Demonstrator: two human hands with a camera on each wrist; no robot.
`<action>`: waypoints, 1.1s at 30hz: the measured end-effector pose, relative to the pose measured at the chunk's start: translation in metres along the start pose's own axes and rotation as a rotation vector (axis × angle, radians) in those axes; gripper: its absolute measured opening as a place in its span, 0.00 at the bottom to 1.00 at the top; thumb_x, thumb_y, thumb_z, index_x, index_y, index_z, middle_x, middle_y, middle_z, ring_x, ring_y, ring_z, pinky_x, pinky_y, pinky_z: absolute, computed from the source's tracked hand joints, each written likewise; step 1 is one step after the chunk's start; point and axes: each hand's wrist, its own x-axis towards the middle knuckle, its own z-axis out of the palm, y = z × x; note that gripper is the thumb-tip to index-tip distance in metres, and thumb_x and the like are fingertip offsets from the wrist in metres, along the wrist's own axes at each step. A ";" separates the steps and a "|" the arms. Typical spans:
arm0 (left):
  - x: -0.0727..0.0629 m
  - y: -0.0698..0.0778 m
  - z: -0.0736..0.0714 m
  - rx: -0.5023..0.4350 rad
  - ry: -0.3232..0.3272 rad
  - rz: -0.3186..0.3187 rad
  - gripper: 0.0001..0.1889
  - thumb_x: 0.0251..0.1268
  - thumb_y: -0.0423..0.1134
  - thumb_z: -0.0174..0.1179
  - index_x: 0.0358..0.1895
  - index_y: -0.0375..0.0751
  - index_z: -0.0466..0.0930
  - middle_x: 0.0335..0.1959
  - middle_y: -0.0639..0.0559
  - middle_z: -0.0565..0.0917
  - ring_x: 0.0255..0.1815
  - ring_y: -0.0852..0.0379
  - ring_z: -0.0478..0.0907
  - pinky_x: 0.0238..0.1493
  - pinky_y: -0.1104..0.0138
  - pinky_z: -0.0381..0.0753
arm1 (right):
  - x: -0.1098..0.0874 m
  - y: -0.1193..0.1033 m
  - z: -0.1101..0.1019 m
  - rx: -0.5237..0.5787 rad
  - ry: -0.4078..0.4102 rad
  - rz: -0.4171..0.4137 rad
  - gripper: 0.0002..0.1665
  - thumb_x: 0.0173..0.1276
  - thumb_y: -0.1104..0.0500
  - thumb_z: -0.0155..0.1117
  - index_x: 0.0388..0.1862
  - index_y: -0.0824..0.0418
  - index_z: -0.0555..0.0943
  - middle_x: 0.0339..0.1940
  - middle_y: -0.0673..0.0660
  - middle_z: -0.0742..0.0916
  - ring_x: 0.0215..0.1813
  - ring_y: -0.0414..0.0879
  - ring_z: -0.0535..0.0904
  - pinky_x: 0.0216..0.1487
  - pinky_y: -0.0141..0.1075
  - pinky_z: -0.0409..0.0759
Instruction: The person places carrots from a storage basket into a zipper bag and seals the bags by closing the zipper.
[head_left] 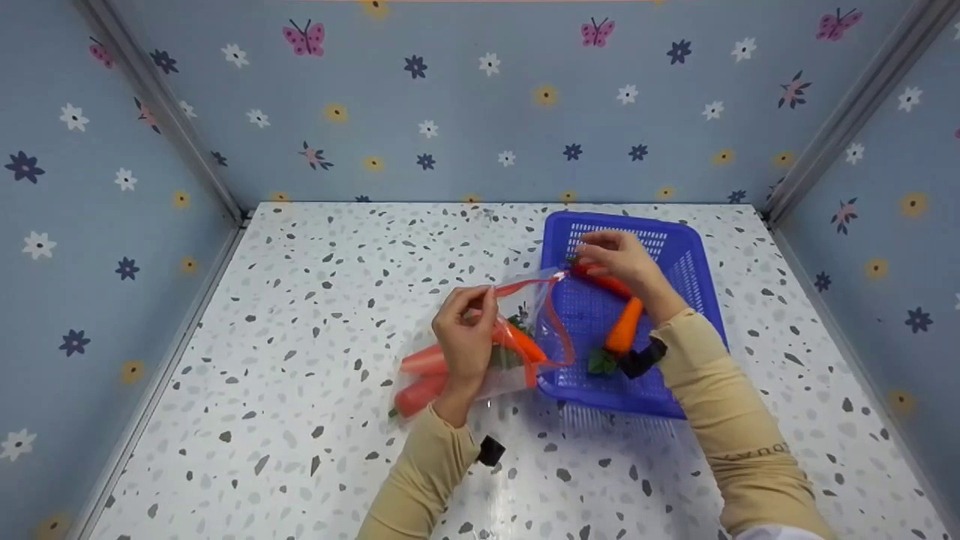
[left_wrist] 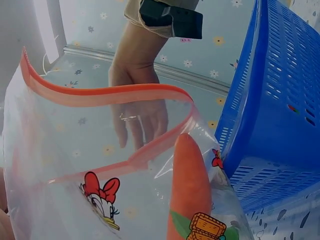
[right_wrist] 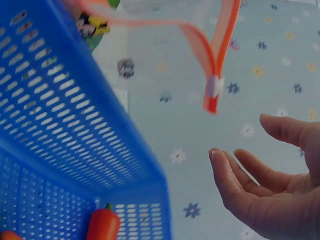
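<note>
My left hand (head_left: 466, 334) pinches the rim of a clear zip bag (head_left: 510, 382) with a red-orange closure strip. Inside the bag lie an orange carrot (head_left: 525, 341) and long reddish vegetables (head_left: 420, 396), seen through the plastic. Cartoon figures are printed on the bag (left_wrist: 65, 200), and its mouth gapes in the left wrist view. My right hand (head_left: 619, 259) is above the blue basket, fingers loosely bent and thumb apart, holding nothing in the right wrist view. Below it in the basket are a long red pepper (head_left: 609, 283) and a carrot (head_left: 624, 326) with green leaves.
The blue plastic basket (head_left: 701, 262) with slotted walls stands right of the bag, whose mouth overlaps its left rim. Both rest on a white speckled table (head_left: 315, 300). Flower-patterned panels (head_left: 465, 97) enclose the table at the back and sides.
</note>
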 end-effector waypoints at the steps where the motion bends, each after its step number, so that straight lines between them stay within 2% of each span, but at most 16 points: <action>1: 0.000 -0.003 0.000 0.000 0.001 0.000 0.02 0.51 0.21 0.57 0.28 0.25 0.79 0.22 0.41 0.77 0.23 0.56 0.73 0.20 0.70 0.75 | 0.002 0.004 -0.002 0.005 0.018 0.022 0.26 0.65 0.57 0.55 0.58 0.70 0.67 0.52 0.66 0.75 0.41 0.47 0.78 0.44 0.35 0.76; 7: -0.004 -0.025 0.002 -0.005 0.007 -0.004 0.03 0.54 0.26 0.58 0.30 0.30 0.81 0.24 0.47 0.78 0.25 0.57 0.74 0.21 0.70 0.75 | 0.017 0.023 -0.012 0.081 0.131 0.132 0.29 0.65 0.57 0.55 0.61 0.70 0.62 0.56 0.65 0.71 0.45 0.49 0.74 0.49 0.39 0.73; 12: -0.005 -0.029 0.003 -0.018 0.016 0.009 0.03 0.55 0.28 0.59 0.30 0.32 0.81 0.24 0.49 0.78 0.24 0.58 0.74 0.19 0.71 0.75 | 0.026 0.039 -0.019 0.092 0.241 0.241 0.31 0.65 0.56 0.54 0.63 0.68 0.60 0.59 0.63 0.70 0.50 0.50 0.72 0.49 0.38 0.73; 14: -0.004 -0.029 0.003 -0.020 0.019 0.011 0.03 0.54 0.28 0.59 0.29 0.32 0.81 0.23 0.49 0.78 0.23 0.58 0.74 0.19 0.71 0.75 | 0.027 0.046 -0.020 0.102 0.260 0.267 0.32 0.65 0.56 0.53 0.64 0.68 0.59 0.60 0.63 0.69 0.52 0.51 0.71 0.48 0.36 0.74; 19: -0.005 -0.029 0.004 -0.013 0.019 0.008 0.03 0.54 0.28 0.59 0.29 0.32 0.81 0.23 0.48 0.78 0.23 0.58 0.74 0.19 0.71 0.75 | 0.033 0.066 -0.021 0.173 0.317 0.321 0.33 0.64 0.57 0.54 0.64 0.70 0.58 0.58 0.65 0.70 0.42 0.47 0.73 0.52 0.41 0.71; 20: -0.005 -0.028 0.004 -0.012 0.018 0.004 0.03 0.54 0.28 0.59 0.30 0.31 0.81 0.23 0.47 0.78 0.24 0.57 0.74 0.19 0.71 0.75 | 0.034 0.070 -0.021 0.180 0.339 0.333 0.32 0.63 0.57 0.54 0.63 0.70 0.59 0.56 0.64 0.71 0.38 0.45 0.72 0.54 0.42 0.69; 22: -0.005 -0.027 0.004 -0.013 0.014 -0.009 0.03 0.54 0.27 0.59 0.30 0.31 0.81 0.23 0.46 0.78 0.24 0.57 0.74 0.20 0.71 0.74 | 0.035 0.076 -0.021 0.173 0.386 0.356 0.32 0.63 0.58 0.55 0.62 0.70 0.60 0.50 0.61 0.73 0.33 0.42 0.71 0.51 0.42 0.72; 25: -0.003 -0.018 0.003 -0.013 0.008 -0.016 0.03 0.53 0.25 0.59 0.29 0.28 0.81 0.23 0.44 0.78 0.24 0.56 0.74 0.20 0.71 0.74 | 0.034 0.083 -0.023 0.139 0.445 0.391 0.29 0.63 0.57 0.55 0.58 0.71 0.64 0.34 0.56 0.74 0.24 0.40 0.69 0.36 0.37 0.77; 26: -0.002 -0.014 0.003 -0.011 0.006 -0.016 0.03 0.53 0.24 0.58 0.29 0.27 0.80 0.23 0.43 0.78 0.24 0.56 0.74 0.20 0.71 0.75 | 0.034 0.086 -0.023 0.115 0.470 0.400 0.27 0.62 0.57 0.56 0.56 0.70 0.65 0.29 0.53 0.73 0.21 0.39 0.68 0.30 0.35 0.76; 28: -0.001 -0.007 0.002 -0.006 0.002 -0.009 0.03 0.52 0.22 0.58 0.29 0.26 0.80 0.23 0.41 0.77 0.23 0.55 0.74 0.20 0.70 0.75 | 0.037 0.094 -0.025 0.076 0.519 0.417 0.25 0.61 0.56 0.57 0.52 0.71 0.68 0.25 0.52 0.71 0.20 0.39 0.67 0.25 0.33 0.73; 31: 0.001 0.001 0.001 0.009 0.000 -0.003 0.02 0.51 0.21 0.57 0.29 0.24 0.79 0.22 0.40 0.77 0.23 0.54 0.73 0.19 0.69 0.75 | 0.058 0.131 -0.036 0.056 0.617 0.402 0.26 0.54 0.56 0.65 0.46 0.72 0.71 0.25 0.55 0.74 0.22 0.42 0.70 0.26 0.33 0.74; 33: 0.001 0.003 0.000 0.013 0.000 -0.005 0.02 0.51 0.21 0.57 0.28 0.24 0.79 0.22 0.40 0.77 0.23 0.54 0.73 0.19 0.69 0.75 | 0.080 0.165 -0.049 0.042 0.656 0.393 0.33 0.47 0.54 0.70 0.47 0.74 0.71 0.31 0.58 0.77 0.28 0.45 0.72 0.31 0.34 0.75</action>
